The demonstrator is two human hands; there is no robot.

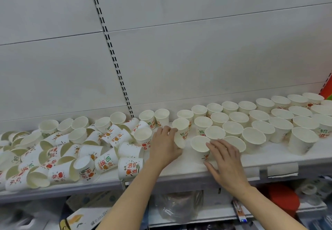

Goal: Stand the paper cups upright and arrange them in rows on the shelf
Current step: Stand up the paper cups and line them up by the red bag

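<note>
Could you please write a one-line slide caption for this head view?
Left hand holds a tilted white printed paper cup; right hand steadies an upright one on the white shelf.

1. Lighting: bright, even, diffuse; appears overhead. White back panel (197,59) reads flat grey-white, no hot spots.
2. Shadows: soft, short, under upright cups (251,121) on shelf (188,165); darker below shelf edge, lower level dim.
3. Glare: none seen.
4. Distortion: wide-angle; slotted upright (111,50) and panel seams bow and tilt, esp. toward edges.
5. Blur: overall soft, compression smear. Bottom-left corner and far-left tipped cups (53,157) smeared; lower-right items indistinct.
</note>
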